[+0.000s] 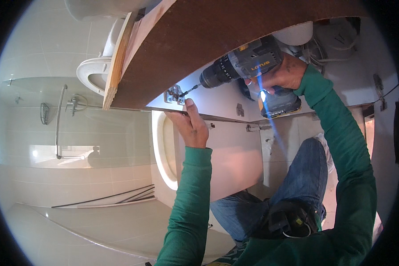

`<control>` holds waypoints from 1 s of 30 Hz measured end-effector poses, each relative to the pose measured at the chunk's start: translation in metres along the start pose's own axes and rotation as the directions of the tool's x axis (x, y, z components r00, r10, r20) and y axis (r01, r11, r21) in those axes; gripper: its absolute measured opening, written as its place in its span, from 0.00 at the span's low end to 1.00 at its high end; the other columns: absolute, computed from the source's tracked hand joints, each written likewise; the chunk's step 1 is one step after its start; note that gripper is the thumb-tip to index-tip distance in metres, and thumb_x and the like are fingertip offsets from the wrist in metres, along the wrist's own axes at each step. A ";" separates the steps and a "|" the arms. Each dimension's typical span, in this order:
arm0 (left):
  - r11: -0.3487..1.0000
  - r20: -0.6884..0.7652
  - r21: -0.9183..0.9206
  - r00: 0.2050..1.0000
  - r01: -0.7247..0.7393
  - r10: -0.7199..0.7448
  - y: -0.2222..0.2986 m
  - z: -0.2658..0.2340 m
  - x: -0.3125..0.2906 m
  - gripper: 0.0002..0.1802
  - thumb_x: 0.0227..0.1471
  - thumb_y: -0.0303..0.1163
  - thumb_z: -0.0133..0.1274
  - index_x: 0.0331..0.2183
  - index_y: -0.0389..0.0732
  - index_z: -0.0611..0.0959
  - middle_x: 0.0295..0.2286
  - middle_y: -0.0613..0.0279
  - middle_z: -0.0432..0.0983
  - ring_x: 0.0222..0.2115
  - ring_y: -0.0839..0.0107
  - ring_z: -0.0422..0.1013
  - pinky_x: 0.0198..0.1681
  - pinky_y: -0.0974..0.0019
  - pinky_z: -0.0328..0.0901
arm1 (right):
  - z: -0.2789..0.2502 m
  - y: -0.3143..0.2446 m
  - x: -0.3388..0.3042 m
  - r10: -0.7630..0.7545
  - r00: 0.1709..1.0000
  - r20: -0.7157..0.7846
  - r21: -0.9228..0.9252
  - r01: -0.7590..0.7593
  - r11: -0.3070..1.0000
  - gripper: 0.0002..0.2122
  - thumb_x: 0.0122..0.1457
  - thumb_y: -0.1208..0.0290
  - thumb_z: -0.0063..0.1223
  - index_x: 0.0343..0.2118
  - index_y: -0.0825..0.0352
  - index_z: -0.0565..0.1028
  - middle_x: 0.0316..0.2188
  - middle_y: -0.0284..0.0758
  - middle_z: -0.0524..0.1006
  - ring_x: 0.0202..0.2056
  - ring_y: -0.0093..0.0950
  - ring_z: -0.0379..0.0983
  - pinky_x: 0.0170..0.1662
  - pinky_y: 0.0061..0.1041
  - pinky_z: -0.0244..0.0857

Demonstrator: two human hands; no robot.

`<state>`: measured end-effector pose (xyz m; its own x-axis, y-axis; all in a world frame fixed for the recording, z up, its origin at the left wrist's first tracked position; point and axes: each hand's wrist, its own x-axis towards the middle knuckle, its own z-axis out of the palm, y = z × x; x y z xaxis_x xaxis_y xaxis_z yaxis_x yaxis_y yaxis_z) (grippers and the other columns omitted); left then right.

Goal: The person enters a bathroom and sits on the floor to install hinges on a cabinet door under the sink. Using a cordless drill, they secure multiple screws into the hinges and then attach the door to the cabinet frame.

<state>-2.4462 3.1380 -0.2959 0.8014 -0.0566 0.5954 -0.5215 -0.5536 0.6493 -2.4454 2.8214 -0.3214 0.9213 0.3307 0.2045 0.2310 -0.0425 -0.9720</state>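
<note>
In my right hand (287, 74) is a black-and-grey cordless drill (246, 62), my fingers closed round its grip. Its work light is on, above the battery (281, 104). A long driver bit (190, 91) points left and down from the chuck, its tip at a metal cabinet hinge (173, 95) on a white panel (217, 101). My left hand (193, 126) pinches at the panel's edge, with the thumb against the hinge. The other left fingers are partly hidden behind the edge. Whether the tip sits in a screw is too small to tell.
A brown wooden board (199, 40) arches over the work. Below hangs a light cabinet door (230, 155) with hinge arms (252, 128). Cables (317, 51) lie inside the cabinet at right. A toilet (95, 73), glass screen (75, 124) and dark rods (106, 195) are at left.
</note>
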 end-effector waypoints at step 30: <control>0.982 0.154 0.144 0.983 -0.120 0.098 0.005 -0.019 0.009 0.30 0.72 0.38 0.41 0.66 0.29 0.58 0.54 0.47 0.67 0.51 0.61 0.66 0.61 0.56 0.59 | 0.031 0.013 -0.038 -0.276 0.928 -0.252 -0.246 0.214 0.945 0.29 0.47 0.62 0.77 0.50 0.68 0.77 0.48 0.43 0.78 0.50 0.39 0.78 0.56 0.35 0.73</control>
<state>-2.4476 3.1501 -0.2786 0.7818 -0.2376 0.5764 -0.5667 -0.6563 0.4981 -2.4871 2.8371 -0.3459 0.8696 0.0813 0.4870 0.4929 -0.2017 -0.8464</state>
